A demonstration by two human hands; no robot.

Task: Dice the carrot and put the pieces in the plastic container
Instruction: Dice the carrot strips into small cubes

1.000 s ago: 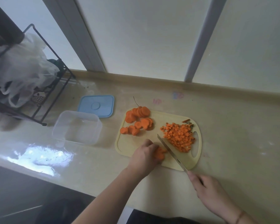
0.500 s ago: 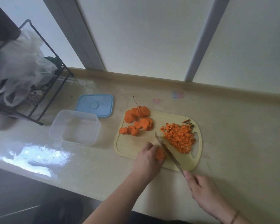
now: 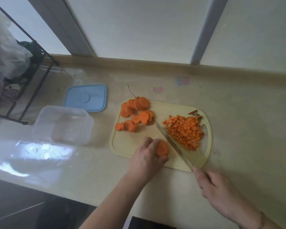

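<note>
On the pale yellow cutting board (image 3: pixel 122 146), my left hand (image 3: pixel 147 156) pinches a stack of carrot rounds (image 3: pixel 162 148) near the front edge. My right hand (image 3: pixel 216 187) grips the handle of a knife (image 3: pixel 172 142), its blade lying flat-angled just right of the held rounds. More carrot slices (image 3: pixel 135 113) are heaped at the board's back left. A pile of diced carrot (image 3: pixel 185 129) lies on the right half. The clear plastic container (image 3: pixel 63 124) stands empty to the left of the board.
The container's blue lid (image 3: pixel 86 98) lies behind it on the beige counter (image 3: pixel 246 129). A black wire rack (image 3: pixel 23 76) with a plastic bag stands at the far left. The counter's front edge runs below my arms.
My left hand has shifted the held carrot rounds slightly and they show more fully. The knife blade has slid a little toward the back of the board.
</note>
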